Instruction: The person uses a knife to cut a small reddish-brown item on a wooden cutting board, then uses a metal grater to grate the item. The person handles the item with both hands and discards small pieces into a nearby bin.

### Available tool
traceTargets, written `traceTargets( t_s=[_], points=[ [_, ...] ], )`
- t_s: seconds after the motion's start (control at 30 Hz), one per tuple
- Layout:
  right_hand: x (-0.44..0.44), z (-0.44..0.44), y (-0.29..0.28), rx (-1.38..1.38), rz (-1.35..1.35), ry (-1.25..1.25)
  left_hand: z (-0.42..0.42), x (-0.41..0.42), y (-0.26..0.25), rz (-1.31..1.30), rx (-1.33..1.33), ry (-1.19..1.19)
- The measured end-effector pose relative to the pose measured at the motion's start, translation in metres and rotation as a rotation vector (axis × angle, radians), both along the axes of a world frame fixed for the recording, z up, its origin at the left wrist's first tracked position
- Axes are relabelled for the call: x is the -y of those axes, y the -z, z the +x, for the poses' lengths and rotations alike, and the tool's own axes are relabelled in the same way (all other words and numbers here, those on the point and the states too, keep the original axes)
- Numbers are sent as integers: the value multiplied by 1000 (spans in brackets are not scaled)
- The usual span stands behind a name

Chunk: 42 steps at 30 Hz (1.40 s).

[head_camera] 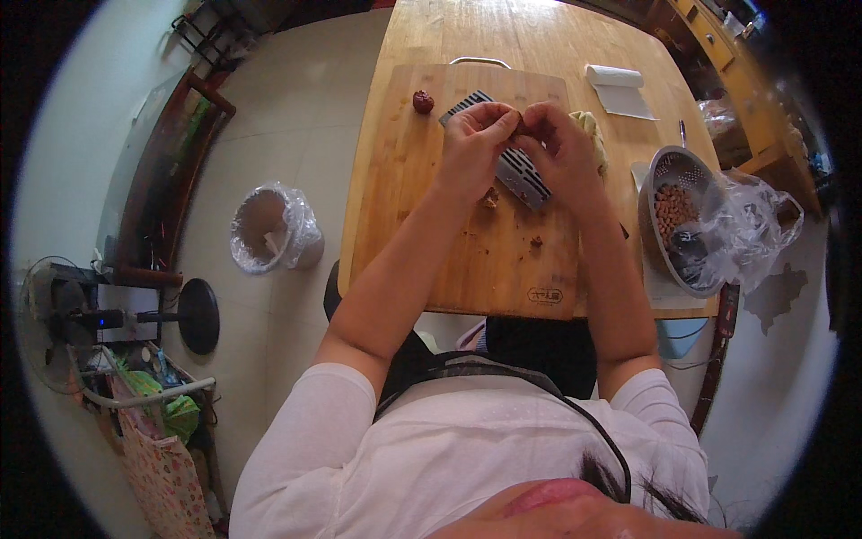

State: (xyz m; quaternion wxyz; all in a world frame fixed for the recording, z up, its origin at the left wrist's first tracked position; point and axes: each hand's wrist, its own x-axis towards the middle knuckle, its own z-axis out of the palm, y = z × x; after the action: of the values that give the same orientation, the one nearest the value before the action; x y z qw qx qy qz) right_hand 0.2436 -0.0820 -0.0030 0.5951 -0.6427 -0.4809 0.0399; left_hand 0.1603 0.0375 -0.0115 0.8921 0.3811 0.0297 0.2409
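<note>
My left hand [479,138] and my right hand [560,149] meet above a wooden cutting board [404,175]. Their fingertips pinch a small dark red-brown piece [519,127], probably of a jujube, mostly covered by the fingers. Beneath the hands, a grey slotted rack [522,176] lies diagonally on the board, partly hidden by them. A whole wrinkled jujube [423,102] rests near the board's far left. Reddish-brown scraps [489,197] lie beside my left wrist, and a smaller crumb [536,241] sits closer to me. A pale crumpled cloth [591,138] shows past my right hand.
On the table's right stands a colander [648,222] of shelled peanuts [675,212], with a clear plastic bag [747,226] over its side. A paper roll [616,77] and pen [683,133] lie farther back. A lined bin [259,229] stands on the floor at left, near a fan [67,316].
</note>
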Motion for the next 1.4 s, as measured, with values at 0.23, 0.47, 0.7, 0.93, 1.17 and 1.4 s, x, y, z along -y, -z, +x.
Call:
traceTargets(
  t_s=[0.23, 0.47, 0.7, 0.93, 1.17, 1.4],
  points=[
    [0, -11, -14, 225, -62, 86, 1, -5, 5, -66, -16, 24],
    [0, -11, -15, 277, -52, 87, -1, -11, 2, -85, -96, 43],
    [-4, -8, -5, 69, 4, 199, 0, -6, -6, 182, -44, -125],
    [-1, 2, -1, -181, 48, 17, -3, 0, -12, 582, -169, -182],
    [4, 5, -7, -223, -14, -112, -3, -7, -6, 867, -148, -289],
    [3, 2, -4, -77, -27, -40, -3, -5, -7, 527, -128, -31]
  ],
)
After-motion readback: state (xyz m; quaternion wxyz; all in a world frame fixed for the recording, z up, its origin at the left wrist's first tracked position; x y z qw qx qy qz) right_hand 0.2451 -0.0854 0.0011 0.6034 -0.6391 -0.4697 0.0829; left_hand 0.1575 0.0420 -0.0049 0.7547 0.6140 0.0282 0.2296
